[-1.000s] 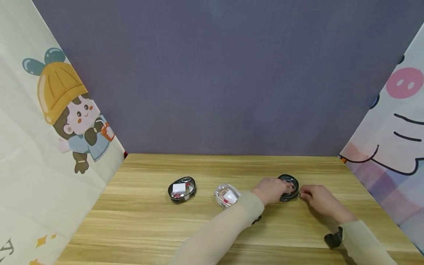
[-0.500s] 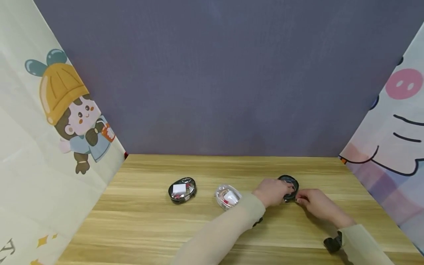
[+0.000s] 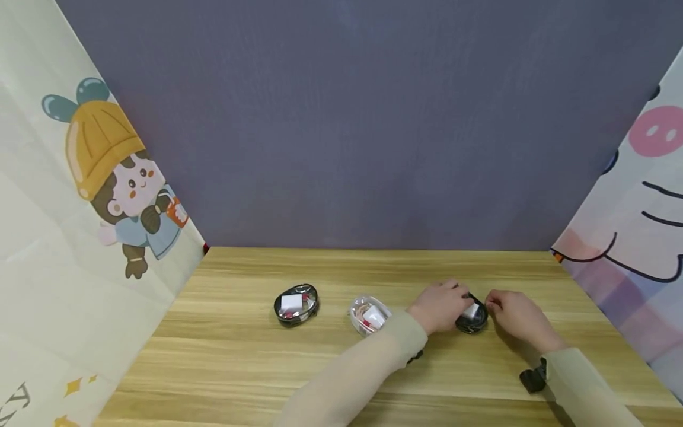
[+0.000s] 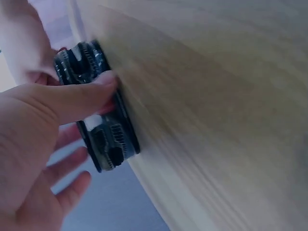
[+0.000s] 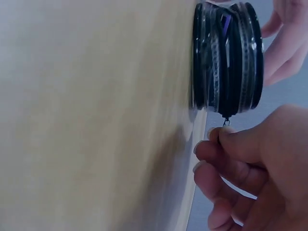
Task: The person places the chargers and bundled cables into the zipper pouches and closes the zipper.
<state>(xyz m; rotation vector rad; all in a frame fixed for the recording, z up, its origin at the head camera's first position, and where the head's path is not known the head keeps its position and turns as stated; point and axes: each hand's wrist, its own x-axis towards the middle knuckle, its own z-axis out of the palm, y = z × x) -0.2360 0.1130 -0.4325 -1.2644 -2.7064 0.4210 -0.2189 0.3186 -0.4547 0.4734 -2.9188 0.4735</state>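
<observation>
A small clear pouch with black trim (image 3: 472, 322) stands on the right part of the table, a white item showing through its top. My left hand (image 3: 439, 306) grips it from the left; in the left wrist view the thumb (image 4: 94, 94) presses on its zippered side (image 4: 115, 139), and the other fingers reach round behind. To the right of it is my right hand (image 3: 517, 316). The right wrist view shows that hand's thumb and forefinger pinching the metal zipper pull (image 5: 226, 122) at the pouch's end, the other fingers curled.
To the left sit a white-trimmed clear pouch (image 3: 358, 307), partly behind my left sleeve, and a black-trimmed clear pouch (image 3: 295, 320), both with white blocks and cords inside. A dark grey panel (image 3: 341, 148) rises behind the wooden table (image 3: 224, 356).
The held pouch has turned and come slightly nearer, now showing the white item inside. My left fingers have shifted to its far left side. My right hand has moved slightly right and away.
</observation>
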